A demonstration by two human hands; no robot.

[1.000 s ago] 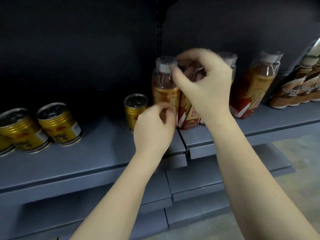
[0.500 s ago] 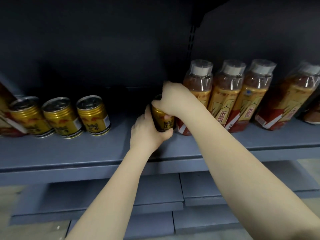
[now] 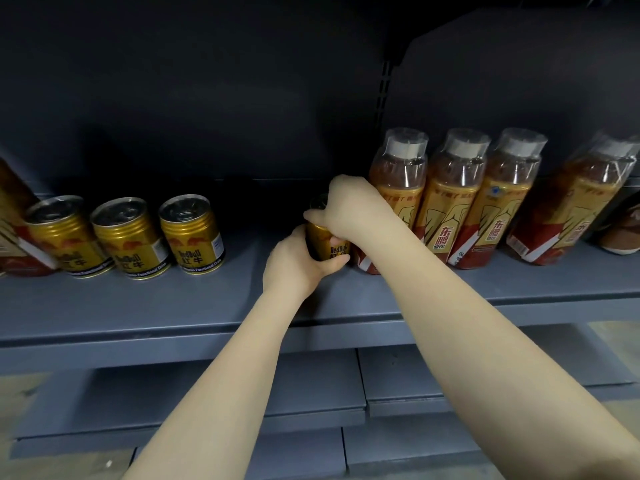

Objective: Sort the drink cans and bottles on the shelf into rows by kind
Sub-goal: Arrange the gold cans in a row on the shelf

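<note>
A gold Red Bull can (image 3: 327, 244) stands on the grey shelf (image 3: 242, 299) just left of the bottles. My left hand (image 3: 299, 263) wraps its lower left side and my right hand (image 3: 349, 207) grips its top from above. Three more gold cans (image 3: 194, 233) stand in a row at the left. To the right, three orange-labelled bottles (image 3: 453, 202) with clear caps stand side by side, and a fourth such bottle (image 3: 575, 206) leans farther right.
Bare shelf lies between the held can and the row of cans. A red-and-gold bottle (image 3: 14, 230) leans at the far left edge. A brown bottle (image 3: 623, 233) shows at the far right. Lower grey shelves (image 3: 398, 382) stick out beneath.
A second ago my right hand was on a bottle cap; it has since dropped onto the gold can's top beside my left hand. The view has shifted left, showing more cans.
</note>
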